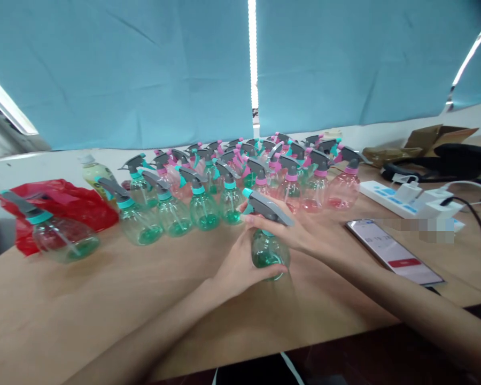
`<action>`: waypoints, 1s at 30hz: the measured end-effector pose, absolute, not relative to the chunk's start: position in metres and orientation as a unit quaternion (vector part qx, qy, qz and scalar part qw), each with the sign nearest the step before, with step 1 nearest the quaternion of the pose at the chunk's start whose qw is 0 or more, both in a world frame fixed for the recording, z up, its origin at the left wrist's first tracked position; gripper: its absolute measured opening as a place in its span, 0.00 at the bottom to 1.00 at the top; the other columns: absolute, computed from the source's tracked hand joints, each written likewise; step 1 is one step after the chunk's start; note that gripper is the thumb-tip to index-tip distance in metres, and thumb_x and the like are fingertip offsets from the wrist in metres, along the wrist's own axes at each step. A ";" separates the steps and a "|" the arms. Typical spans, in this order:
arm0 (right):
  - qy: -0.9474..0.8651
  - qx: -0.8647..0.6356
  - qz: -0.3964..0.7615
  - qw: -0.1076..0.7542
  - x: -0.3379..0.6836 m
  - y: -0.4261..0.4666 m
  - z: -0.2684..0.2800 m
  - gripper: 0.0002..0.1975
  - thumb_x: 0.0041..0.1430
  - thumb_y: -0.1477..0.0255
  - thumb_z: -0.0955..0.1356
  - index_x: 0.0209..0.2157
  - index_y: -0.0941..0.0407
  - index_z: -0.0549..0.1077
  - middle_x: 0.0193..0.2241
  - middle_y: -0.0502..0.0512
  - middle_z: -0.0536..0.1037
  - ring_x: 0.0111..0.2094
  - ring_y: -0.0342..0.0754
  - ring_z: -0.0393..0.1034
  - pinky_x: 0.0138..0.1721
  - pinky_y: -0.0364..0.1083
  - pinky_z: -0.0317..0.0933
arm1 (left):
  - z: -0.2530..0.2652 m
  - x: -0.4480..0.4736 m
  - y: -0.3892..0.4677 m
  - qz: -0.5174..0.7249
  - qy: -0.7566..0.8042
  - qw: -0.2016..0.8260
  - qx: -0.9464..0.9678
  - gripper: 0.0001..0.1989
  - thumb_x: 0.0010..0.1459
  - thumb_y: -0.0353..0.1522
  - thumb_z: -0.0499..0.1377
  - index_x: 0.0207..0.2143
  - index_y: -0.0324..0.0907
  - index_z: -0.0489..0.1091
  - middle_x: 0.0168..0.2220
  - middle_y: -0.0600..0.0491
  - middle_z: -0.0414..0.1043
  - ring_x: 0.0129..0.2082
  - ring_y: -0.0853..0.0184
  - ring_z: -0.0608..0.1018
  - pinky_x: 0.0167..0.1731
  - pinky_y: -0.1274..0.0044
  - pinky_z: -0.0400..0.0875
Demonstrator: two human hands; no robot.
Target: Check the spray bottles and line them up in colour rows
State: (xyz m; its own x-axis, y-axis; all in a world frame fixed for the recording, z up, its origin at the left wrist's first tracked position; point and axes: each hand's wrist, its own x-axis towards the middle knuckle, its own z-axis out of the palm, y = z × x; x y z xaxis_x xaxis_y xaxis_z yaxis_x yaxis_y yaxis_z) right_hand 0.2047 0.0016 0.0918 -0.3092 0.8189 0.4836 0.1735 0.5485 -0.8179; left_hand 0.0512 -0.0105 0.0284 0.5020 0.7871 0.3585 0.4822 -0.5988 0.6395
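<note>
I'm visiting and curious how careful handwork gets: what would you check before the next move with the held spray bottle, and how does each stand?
1. Left hand around the held spray bottle, on its body: ok.
2. Right hand at the spray head: ok.
3. Held spray bottle roughly upright: ok.
4. Spray head fully tightened: cannot tell.
5. Left hand clear of the green bottle behind: cannot tell; they overlap in view.
6. Phone apart from the held spray bottle: ok.

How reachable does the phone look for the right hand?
Probably yes: the phone lies uncovered beside the right forearm, though the right hand would first have to leave its bottle.
</note>
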 end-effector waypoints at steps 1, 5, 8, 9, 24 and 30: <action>-0.736 -0.324 0.333 0.492 0.201 0.007 0.089 0.09 0.55 0.65 0.70 0.36 0.54 0.73 0.34 0.51 0.76 0.36 0.46 0.70 0.39 0.47 0.63 | 0.028 0.049 -0.008 0.325 0.385 0.236 0.831 0.47 0.49 0.49 0.67 0.64 0.46 0.48 0.61 0.40 0.58 0.62 0.45 0.61 0.56 0.54 0.60; -0.740 -0.271 0.334 0.518 0.190 0.032 0.078 0.10 0.56 0.63 0.70 0.36 0.53 0.73 0.33 0.50 0.75 0.34 0.45 0.69 0.38 0.47 0.63 | 0.021 0.031 0.004 0.312 0.395 0.236 0.831 0.44 0.51 0.51 0.66 0.62 0.45 0.51 0.59 0.41 0.62 0.59 0.45 0.65 0.54 0.55 0.62; -0.745 -0.263 0.343 0.508 0.185 0.047 0.072 0.10 0.57 0.62 0.69 0.37 0.53 0.73 0.33 0.50 0.75 0.34 0.45 0.69 0.38 0.48 0.63 | 0.016 0.009 0.012 0.269 0.398 0.218 0.850 0.43 0.51 0.51 0.65 0.62 0.46 0.52 0.60 0.42 0.61 0.59 0.46 0.65 0.54 0.56 0.62; -0.744 -0.261 0.346 0.508 0.184 0.051 0.071 0.10 0.57 0.62 0.69 0.37 0.53 0.73 0.32 0.50 0.74 0.33 0.45 0.69 0.38 0.48 0.63 | 0.015 0.002 0.014 0.252 0.405 0.207 0.854 0.43 0.51 0.51 0.65 0.63 0.46 0.52 0.60 0.42 0.61 0.59 0.46 0.65 0.54 0.55 0.62; -0.746 -0.290 0.330 0.500 0.173 0.056 0.075 0.10 0.61 0.62 0.66 0.31 0.53 0.67 0.26 0.46 0.66 0.27 0.42 0.60 0.30 0.45 0.56 | 0.001 -0.010 0.012 0.166 0.432 0.106 0.880 0.35 0.61 0.47 0.58 0.63 0.39 0.51 0.63 0.37 0.58 0.63 0.47 0.61 0.59 0.54 0.56; -0.740 -0.332 0.298 0.503 0.172 0.050 0.082 0.15 0.60 0.63 0.66 0.24 0.52 0.59 0.23 0.46 0.60 0.24 0.42 0.55 0.28 0.45 0.53 | -0.001 -0.012 0.012 0.153 0.435 0.094 0.883 0.37 0.62 0.49 0.55 0.63 0.35 0.52 0.64 0.35 0.55 0.63 0.47 0.59 0.60 0.55 0.54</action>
State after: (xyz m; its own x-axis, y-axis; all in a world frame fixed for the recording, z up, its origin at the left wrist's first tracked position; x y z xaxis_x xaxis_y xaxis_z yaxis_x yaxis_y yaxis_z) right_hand 0.1719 0.0497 0.0820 -0.2726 0.7912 0.5474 0.1918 0.6022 -0.7749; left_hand -0.0116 0.0115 -0.0012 0.5758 0.7959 0.1873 0.7383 -0.6045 0.2990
